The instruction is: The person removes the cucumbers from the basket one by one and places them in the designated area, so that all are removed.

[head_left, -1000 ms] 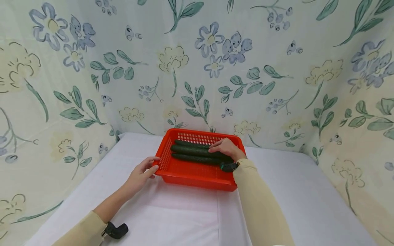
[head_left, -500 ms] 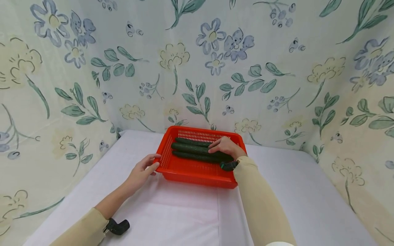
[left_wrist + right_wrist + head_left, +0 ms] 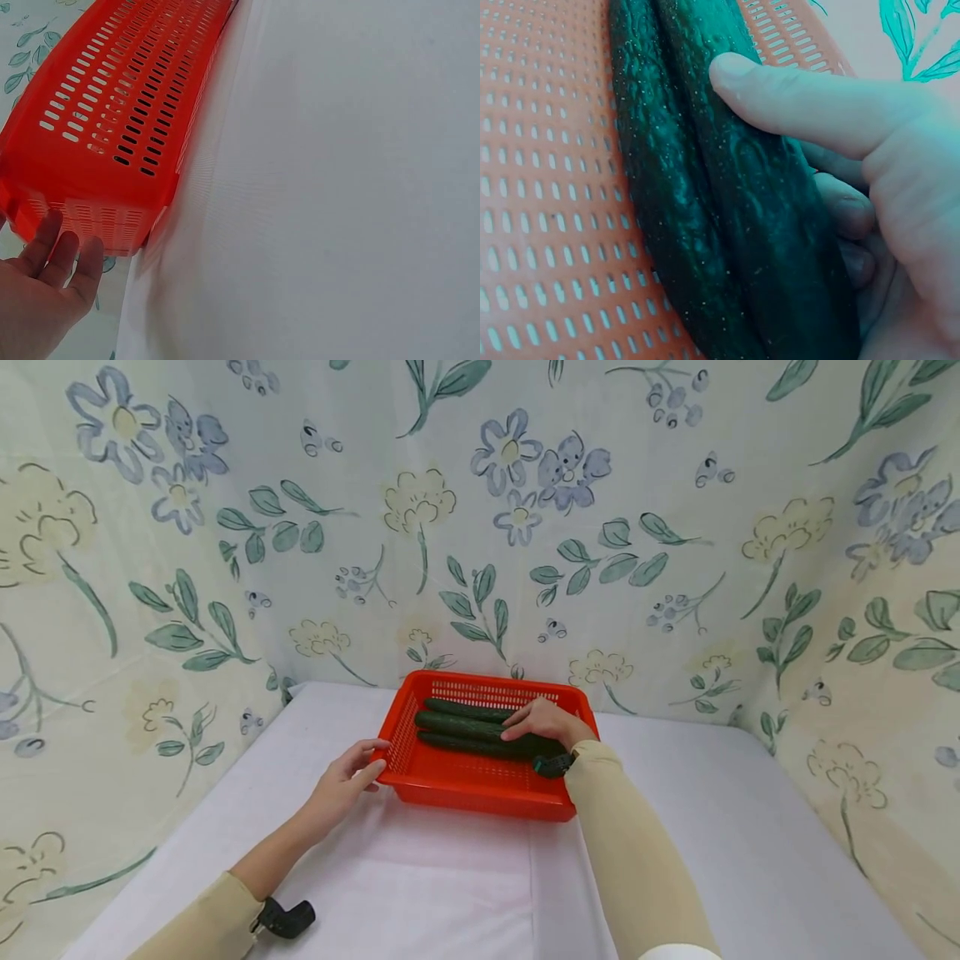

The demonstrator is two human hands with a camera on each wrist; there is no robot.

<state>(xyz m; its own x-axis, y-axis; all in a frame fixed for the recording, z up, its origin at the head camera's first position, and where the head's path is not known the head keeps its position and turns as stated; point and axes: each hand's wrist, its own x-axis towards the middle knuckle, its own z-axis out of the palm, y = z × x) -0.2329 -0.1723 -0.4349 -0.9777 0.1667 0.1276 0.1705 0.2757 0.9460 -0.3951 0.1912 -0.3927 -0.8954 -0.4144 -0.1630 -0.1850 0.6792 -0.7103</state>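
A red plastic basket (image 3: 480,802) with slotted walls holds three dark green cucumbers lying side by side along its length. My right hand (image 3: 549,723) reaches into the basket's right half and grips the middle cucumber (image 3: 457,725). In the right wrist view, the thumb (image 3: 739,79) lies on top of that cucumber while the other fingers curl round its far side. A second cucumber (image 3: 667,202) runs right against it. My left hand (image 3: 347,785) holds the basket's left rim near the front corner. Its fingers (image 3: 88,262) rest against the outer end wall in the left wrist view.
The basket stands on a table with a white cloth (image 3: 450,885), near its back edge. A floral curtain (image 3: 480,610) hangs behind and at both sides. Black wrist cameras (image 3: 288,919) are strapped to both forearms.
The right hand has lowered slightly and edged left over the cucumbers. The left hand keeps its place at the rim, and the basket stays where it is.
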